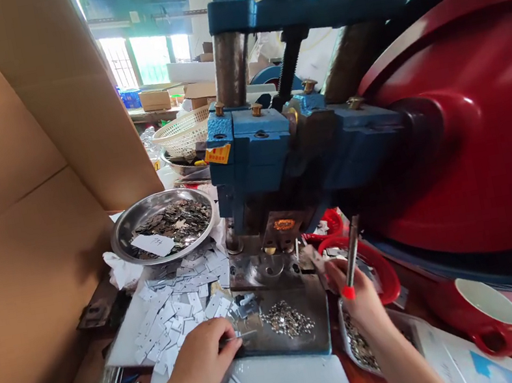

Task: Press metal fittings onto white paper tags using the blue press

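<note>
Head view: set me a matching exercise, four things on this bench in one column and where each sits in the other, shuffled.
1 steel bowl
2 white basket
3 red-tipped rod
4 thin metal strip

a in the right hand
b in the left hand
c left of the blue press, holding dark metal pieces
d behind the bowl, toward the window

Pairs: 1-c, 2-d, 3-a, 4-b.

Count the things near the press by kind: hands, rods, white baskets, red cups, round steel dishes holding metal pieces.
Hands: 2, left, right
Rods: 1, in the right hand
White baskets: 1
Red cups: 1
Round steel dishes holding metal pieces: 1
Total: 6
</note>
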A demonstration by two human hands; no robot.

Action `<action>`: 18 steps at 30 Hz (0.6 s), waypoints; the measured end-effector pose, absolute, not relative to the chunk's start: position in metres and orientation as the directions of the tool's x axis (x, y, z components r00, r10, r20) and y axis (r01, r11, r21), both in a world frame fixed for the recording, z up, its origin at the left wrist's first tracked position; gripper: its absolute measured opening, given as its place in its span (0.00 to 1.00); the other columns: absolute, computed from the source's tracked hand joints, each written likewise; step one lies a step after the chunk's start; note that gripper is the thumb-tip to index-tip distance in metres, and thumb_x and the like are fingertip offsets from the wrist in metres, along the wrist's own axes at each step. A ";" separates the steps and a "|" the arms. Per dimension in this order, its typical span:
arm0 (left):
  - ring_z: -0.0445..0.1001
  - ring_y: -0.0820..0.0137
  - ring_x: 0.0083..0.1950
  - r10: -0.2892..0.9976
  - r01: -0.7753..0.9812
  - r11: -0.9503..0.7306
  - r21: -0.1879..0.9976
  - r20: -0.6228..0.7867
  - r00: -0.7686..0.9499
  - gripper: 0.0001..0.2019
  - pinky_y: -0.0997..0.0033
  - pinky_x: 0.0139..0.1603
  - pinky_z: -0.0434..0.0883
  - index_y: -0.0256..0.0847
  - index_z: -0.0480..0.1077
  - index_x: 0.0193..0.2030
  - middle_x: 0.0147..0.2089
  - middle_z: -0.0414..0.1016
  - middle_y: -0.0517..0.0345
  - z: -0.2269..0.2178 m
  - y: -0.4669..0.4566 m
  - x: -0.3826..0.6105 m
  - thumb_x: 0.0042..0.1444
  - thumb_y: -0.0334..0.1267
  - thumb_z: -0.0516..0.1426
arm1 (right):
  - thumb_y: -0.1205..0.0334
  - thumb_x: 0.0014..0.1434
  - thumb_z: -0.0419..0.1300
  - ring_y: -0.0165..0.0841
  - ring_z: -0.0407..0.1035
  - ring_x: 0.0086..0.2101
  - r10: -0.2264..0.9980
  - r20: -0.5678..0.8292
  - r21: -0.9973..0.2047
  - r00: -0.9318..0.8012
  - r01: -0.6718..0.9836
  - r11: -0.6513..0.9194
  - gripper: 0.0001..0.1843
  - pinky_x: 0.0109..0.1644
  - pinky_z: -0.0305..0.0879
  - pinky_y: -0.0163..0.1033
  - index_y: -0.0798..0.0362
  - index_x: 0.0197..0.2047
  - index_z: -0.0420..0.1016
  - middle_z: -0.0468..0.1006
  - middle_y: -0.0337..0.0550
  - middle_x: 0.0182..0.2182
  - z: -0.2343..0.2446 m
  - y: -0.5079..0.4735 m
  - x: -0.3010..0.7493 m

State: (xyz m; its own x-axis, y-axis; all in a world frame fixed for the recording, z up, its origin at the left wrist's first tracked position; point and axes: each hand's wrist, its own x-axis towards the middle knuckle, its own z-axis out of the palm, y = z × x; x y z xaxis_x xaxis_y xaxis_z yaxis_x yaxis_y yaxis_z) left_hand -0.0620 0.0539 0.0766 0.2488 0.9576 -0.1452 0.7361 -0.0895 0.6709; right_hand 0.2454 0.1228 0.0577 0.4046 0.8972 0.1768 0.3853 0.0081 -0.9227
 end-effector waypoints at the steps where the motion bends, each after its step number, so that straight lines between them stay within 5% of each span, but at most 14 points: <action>1: 0.69 0.68 0.33 0.960 0.707 -0.067 0.704 -0.148 0.239 0.05 0.71 0.34 0.61 0.42 0.68 0.31 0.30 0.72 0.62 0.077 0.055 -0.061 0.55 0.37 0.54 | 0.46 0.52 0.56 0.35 0.67 0.23 0.881 0.169 -0.925 0.442 0.380 -0.014 0.20 0.28 0.62 0.38 0.55 0.35 0.75 0.75 0.40 0.22 0.056 0.113 0.255; 5: 0.69 0.68 0.32 0.963 0.550 0.019 0.835 -0.162 0.213 0.07 0.71 0.33 0.62 0.42 0.68 0.31 0.29 0.71 0.61 0.076 0.058 -0.053 0.56 0.41 0.53 | 0.48 0.54 0.56 0.38 0.71 0.31 0.889 0.145 -0.873 0.433 0.480 -0.091 0.20 0.34 0.66 0.39 0.54 0.41 0.74 0.79 0.44 0.31 0.052 0.086 0.257; 9: 0.69 0.68 0.31 0.946 0.313 0.200 0.929 -0.266 0.184 0.10 0.71 0.32 0.65 0.40 0.70 0.36 0.28 0.70 0.60 0.070 0.062 -0.045 0.54 0.44 0.54 | 0.58 0.58 0.54 0.38 0.69 0.39 0.969 0.191 -0.643 -0.158 0.726 0.245 0.11 0.48 0.61 0.42 0.49 0.35 0.78 0.78 0.43 0.35 0.056 0.085 0.211; 11: 0.69 0.68 0.30 0.932 0.194 0.285 0.939 -0.318 0.174 0.12 0.70 0.31 0.65 0.38 0.70 0.38 0.27 0.70 0.60 0.067 0.063 -0.042 0.52 0.44 0.54 | 0.63 0.59 0.53 0.36 0.68 0.38 0.950 0.155 -0.513 -0.273 0.799 0.313 0.12 0.47 0.60 0.41 0.46 0.33 0.78 0.77 0.41 0.34 0.061 0.088 0.190; 18: 0.68 0.71 0.29 0.897 -0.035 0.418 0.908 -0.406 0.175 0.18 0.71 0.34 0.64 0.35 0.71 0.45 0.25 0.70 0.62 0.074 0.063 -0.035 0.47 0.37 0.56 | 0.65 0.59 0.55 0.37 0.67 0.39 0.954 0.090 -0.255 -0.285 0.920 0.298 0.10 0.41 0.56 0.40 0.46 0.30 0.76 0.76 0.39 0.32 0.066 0.094 0.169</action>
